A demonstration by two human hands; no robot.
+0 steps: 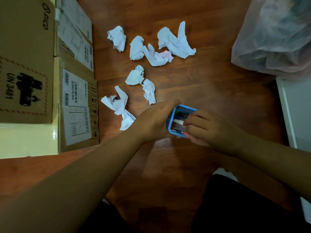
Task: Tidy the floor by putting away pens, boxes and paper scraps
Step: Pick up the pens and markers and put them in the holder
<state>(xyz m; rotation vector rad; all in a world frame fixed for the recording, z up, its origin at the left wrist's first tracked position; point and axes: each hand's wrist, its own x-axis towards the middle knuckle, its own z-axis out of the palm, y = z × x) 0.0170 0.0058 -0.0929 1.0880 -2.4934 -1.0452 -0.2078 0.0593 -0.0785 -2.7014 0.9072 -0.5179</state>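
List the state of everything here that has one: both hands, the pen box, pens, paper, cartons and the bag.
left hand: grips the blue pen box's side.
right hand: fingers curled on the pens at the box's opening.
blue pen box: open, mouth towards the camera.
pens: inside the box.
paper scraps: crumpled, loose on the floor.
cardboard boxes: closed, at the left.
plastic bag: filled; whether tied, cannot tell.

"PICO" and "UN 3481" with a battery-fire sign on the big cardboard box (25, 64); shipping labels (76, 105) unreadable.
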